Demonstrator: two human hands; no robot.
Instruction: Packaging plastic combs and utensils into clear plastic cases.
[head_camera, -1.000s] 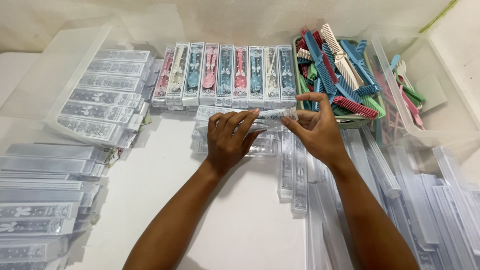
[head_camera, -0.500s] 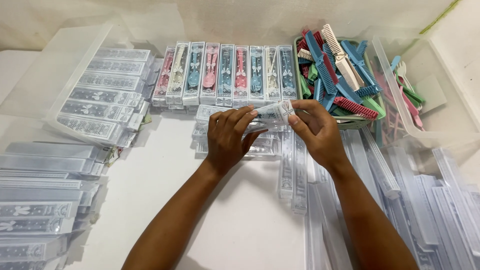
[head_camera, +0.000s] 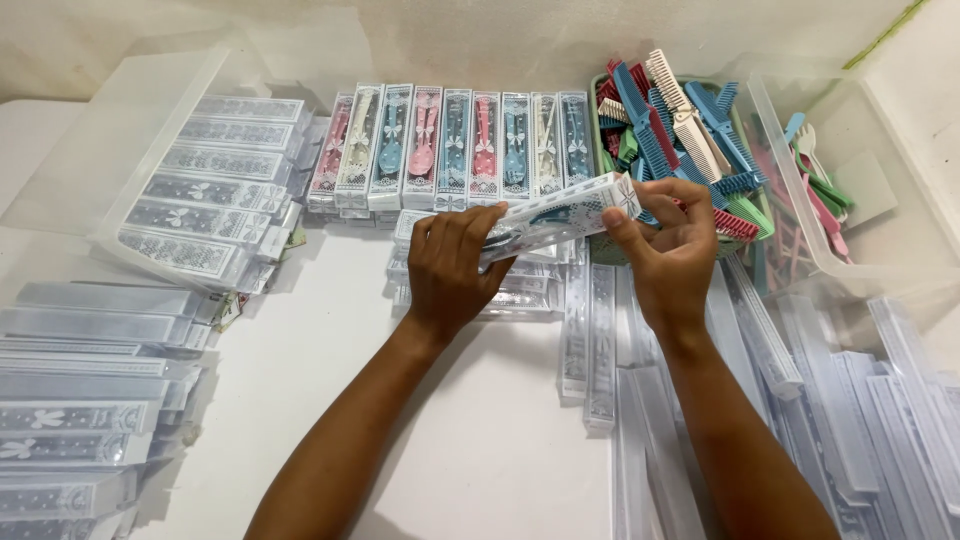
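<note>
A clear patterned box (head_camera: 565, 213) hangs tilted between both hands: the left hand (head_camera: 450, 270) grips its near-left end, the right hand (head_camera: 672, 250) pinches its far-right end. Beneath lies a white table (head_camera: 400, 420); a basket of combs (head_camera: 680, 140) sits far right.

Box contents: dark shape inside the clear box (head_camera: 560, 215), too blurred to identify.
Box near end: covered by the left hand (head_camera: 450, 265).
Flat sleeves (head_camera: 880, 400): cut off by right and bottom edges.
Elbows: out of frame below.
</note>
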